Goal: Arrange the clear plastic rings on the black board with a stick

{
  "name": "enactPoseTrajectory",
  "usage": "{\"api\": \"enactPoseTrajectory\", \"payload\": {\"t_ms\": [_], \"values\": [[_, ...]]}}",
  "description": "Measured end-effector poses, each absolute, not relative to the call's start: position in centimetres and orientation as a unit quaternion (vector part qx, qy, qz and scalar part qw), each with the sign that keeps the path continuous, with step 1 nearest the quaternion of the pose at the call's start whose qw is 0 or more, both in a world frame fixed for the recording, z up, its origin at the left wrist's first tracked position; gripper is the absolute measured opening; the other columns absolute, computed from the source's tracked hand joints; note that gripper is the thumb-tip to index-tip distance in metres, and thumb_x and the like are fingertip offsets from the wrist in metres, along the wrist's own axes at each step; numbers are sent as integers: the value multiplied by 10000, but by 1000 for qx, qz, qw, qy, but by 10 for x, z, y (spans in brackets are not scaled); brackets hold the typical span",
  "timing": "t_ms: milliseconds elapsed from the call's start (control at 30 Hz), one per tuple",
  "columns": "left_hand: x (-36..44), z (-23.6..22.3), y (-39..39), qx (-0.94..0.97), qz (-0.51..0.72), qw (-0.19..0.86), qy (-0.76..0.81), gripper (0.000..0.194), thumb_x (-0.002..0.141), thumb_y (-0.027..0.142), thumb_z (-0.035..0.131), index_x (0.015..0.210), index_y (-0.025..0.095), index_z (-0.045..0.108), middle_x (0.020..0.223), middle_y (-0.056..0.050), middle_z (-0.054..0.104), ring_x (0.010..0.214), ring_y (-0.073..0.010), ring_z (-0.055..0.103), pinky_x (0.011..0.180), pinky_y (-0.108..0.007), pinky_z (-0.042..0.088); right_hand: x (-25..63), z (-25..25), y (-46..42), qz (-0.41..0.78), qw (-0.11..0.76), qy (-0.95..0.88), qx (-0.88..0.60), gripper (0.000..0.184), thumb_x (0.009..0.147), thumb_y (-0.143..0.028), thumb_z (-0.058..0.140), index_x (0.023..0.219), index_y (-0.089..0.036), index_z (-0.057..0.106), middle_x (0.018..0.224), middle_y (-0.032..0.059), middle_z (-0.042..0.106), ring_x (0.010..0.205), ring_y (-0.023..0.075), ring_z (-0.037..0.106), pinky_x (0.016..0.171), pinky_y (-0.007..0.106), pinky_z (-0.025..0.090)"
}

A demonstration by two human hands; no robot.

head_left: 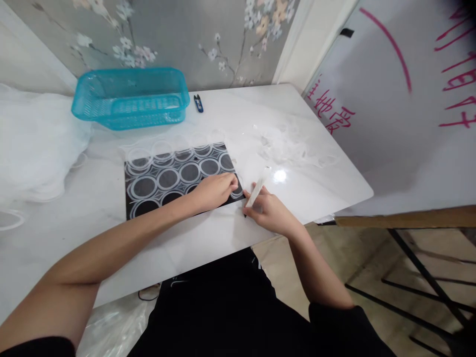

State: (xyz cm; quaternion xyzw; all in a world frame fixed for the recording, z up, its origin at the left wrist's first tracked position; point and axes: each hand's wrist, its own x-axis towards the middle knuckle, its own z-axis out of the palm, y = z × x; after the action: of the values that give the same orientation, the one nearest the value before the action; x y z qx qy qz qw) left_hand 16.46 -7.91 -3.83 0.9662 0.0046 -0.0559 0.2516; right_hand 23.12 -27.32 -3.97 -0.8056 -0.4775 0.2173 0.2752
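A black sheet (178,176) printed with white rings lies on the white table (111,238). My left hand (213,191) rests on the sheet's near right corner, fingers curled and pressed down on it. My right hand (269,212) sits just right of that corner, closed round a thin white tool (256,193) whose lower end meets the sheet's edge. Several clear plastic rings (163,148) lie along the sheet's far edge.
A turquoise plastic basket (130,96) stands at the back of the table, with small blue snips (199,103) beside it. Clear plastic scraps (293,144) lie to the right. White netting (33,139) is heaped at the left. A whiteboard (401,99) leans beyond the table's right edge.
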Motion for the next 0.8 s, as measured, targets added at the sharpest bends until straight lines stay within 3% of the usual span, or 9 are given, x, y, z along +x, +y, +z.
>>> {"api": "enactPoseTrajectory", "payload": {"t_ms": [133, 233, 433, 533, 667, 800], "values": [[166, -39, -78, 966, -55, 251, -7, 177, 888, 221, 398, 883, 191, 572, 939, -25, 648, 850, -176, 588, 705, -282, 405, 231, -41, -272, 211, 272, -483, -805, 153, 848, -277, 554, 874, -199, 683, 1274, 89, 576, 1319, 307, 386, 1090, 512, 305], [167, -44, -85, 971, -70, 230, -15, 209, 909, 299, 408, 902, 192, 587, 951, -27, 647, 852, -189, 600, 689, -284, 412, 230, -41, -272, 206, 271, -489, -803, 147, 844, -263, 556, 863, -201, 688, 1268, 89, 583, 1328, 303, 373, 1093, 521, 295], [167, -51, -98, 981, -74, 181, -6, 255, 927, 312, 381, 937, 179, 598, 976, -62, 642, 813, -207, 621, 650, -300, 430, 229, -38, -271, 206, 274, -483, -806, 159, 838, -255, 551, 909, -195, 681, 1104, 107, 650, 1285, 304, 421, 1058, 527, 336], [167, -54, -98, 983, -64, 170, -11, 268, 937, 305, 364, 931, 175, 598, 941, -66, 642, 793, -210, 626, 639, -304, 432, 229, -39, -270, 210, 263, -481, -810, 144, 842, -257, 544, 875, -198, 671, 1143, 110, 630, 1295, 302, 412, 1059, 517, 340], [164, -57, -97, 987, -60, 148, -22, 226, 927, 274, 388, 961, 175, 589, 958, -72, 632, 775, -203, 627, 632, -310, 431, 229, -40, -271, 210, 259, -483, -810, 121, 836, -251, 546, 855, -202, 655, 1244, 101, 582, 1308, 304, 397, 1087, 543, 291], [153, -46, -104, 992, -39, 121, -27, 227, 936, 272, 370, 1007, 171, 560, 992, -76, 616, 725, -195, 625, 584, -313, 423, 226, -40, -270, 198, 236, -486, -818, 126, 830, -236, 538, 794, -188, 649, 1167, 110, 625, 1260, 304, 451, 1110, 545, 251]]}}
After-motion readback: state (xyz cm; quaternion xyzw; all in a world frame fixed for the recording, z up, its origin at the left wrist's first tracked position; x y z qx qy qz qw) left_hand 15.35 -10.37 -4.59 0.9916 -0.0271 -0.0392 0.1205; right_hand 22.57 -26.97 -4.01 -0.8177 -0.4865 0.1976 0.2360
